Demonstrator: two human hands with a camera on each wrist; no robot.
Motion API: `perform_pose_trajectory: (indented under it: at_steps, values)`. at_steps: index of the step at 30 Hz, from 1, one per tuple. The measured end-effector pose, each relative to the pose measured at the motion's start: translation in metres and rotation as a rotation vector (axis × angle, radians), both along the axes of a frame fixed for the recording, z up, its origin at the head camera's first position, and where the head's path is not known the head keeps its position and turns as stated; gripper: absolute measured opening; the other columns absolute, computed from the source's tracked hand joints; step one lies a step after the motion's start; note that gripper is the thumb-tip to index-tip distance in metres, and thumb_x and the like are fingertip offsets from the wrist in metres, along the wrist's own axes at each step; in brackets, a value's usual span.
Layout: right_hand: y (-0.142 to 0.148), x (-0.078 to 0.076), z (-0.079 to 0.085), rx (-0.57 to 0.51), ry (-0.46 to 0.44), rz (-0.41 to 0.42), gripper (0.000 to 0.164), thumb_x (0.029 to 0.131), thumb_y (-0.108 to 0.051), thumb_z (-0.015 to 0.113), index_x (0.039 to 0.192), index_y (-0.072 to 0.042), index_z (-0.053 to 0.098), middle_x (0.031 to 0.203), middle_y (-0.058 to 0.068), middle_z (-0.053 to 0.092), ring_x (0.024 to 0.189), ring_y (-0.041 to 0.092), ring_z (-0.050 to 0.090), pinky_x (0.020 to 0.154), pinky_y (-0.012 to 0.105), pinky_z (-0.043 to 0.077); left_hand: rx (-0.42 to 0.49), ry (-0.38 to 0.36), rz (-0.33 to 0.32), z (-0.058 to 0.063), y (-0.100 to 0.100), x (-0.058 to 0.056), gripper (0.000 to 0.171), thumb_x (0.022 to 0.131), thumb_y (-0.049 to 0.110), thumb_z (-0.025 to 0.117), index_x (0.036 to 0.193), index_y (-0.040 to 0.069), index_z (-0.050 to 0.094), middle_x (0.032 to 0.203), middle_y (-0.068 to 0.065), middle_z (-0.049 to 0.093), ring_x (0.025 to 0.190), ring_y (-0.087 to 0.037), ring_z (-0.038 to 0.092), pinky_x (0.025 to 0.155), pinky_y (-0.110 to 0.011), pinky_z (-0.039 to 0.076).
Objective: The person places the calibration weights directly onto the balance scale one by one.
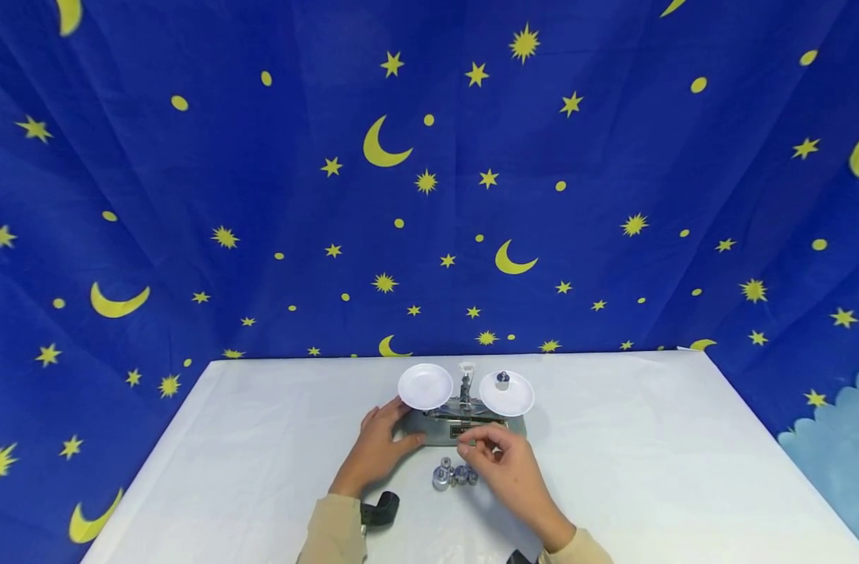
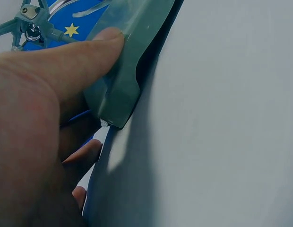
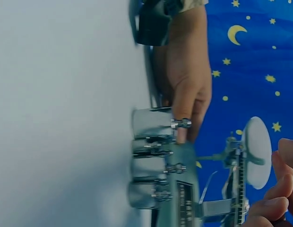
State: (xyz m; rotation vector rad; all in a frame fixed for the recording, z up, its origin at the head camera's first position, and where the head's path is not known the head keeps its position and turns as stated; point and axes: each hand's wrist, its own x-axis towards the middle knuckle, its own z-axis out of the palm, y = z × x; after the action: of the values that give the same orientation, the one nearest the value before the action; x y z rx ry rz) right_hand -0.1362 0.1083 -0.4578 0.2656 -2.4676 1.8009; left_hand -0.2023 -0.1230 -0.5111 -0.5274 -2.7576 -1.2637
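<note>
A small two-pan balance scale (image 1: 429, 427) with a grey-green base stands on the table. My left hand (image 1: 378, 450) grips the left end of its base, thumb in front and the other fingers behind, as the left wrist view shows the thumb on the base (image 2: 125, 78). The scale's left pan (image 1: 425, 386) holds nothing. On its right pan (image 1: 517, 399) sits one metal weight (image 1: 503, 381). My right hand (image 1: 507, 466) hovers before the base, fingers loosely bent, with nothing visible between them. Several knobbed metal weights (image 3: 153, 123) stand together just in front of the scale.
The white tabletop (image 1: 648, 462) stretches to both sides of the scale. A blue curtain (image 1: 443, 211) with yellow moons and stars hangs behind the far table edge. A black wrist mount (image 1: 382, 509) sits by my left wrist.
</note>
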Motion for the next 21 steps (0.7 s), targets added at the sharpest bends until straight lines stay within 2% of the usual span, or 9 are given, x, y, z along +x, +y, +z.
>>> perform_pose_trajectory:
  at_steps: [8, 14, 21]
  values:
    - [0.003, -0.001, -0.013, -0.018, -0.030, -0.013, 0.009, 0.086, -0.009, 0.078, 0.094, -0.012, 0.077, 0.071, -0.002, 0.052, 0.064, 0.008, 0.047, 0.057, 0.018, 0.039, -0.016, -0.007, 0.005, 0.000, 0.000, -0.001, 0.068, 0.090, 0.035, 0.074, 0.145, 0.002, 0.052, 0.153, -0.016, 0.045, 0.144, -0.033, 0.039, 0.121, -0.060, 0.012]
    - [0.004, -0.005, -0.021, 0.004, -0.065, -0.001, 0.011, 0.085, -0.010, 0.077, 0.095, -0.006, 0.076, 0.068, -0.003, 0.050, 0.058, 0.006, 0.042, 0.052, 0.018, 0.035, -0.021, -0.017, 0.008, 0.001, 0.000, -0.002, 0.068, 0.090, 0.036, 0.074, 0.145, 0.003, 0.051, 0.154, -0.015, 0.044, 0.144, -0.033, 0.038, 0.121, -0.060, 0.012]
    - [0.004, -0.005, -0.027, -0.001, -0.121, 0.004, 0.013, 0.084, -0.007, 0.076, 0.097, -0.003, 0.076, 0.069, -0.002, 0.050, 0.059, 0.006, 0.044, 0.054, 0.018, 0.037, -0.011, -0.015, 0.004, 0.001, 0.000, -0.001, 0.067, 0.090, 0.035, 0.074, 0.144, 0.002, 0.052, 0.153, -0.016, 0.045, 0.143, -0.033, 0.039, 0.121, -0.061, 0.012]
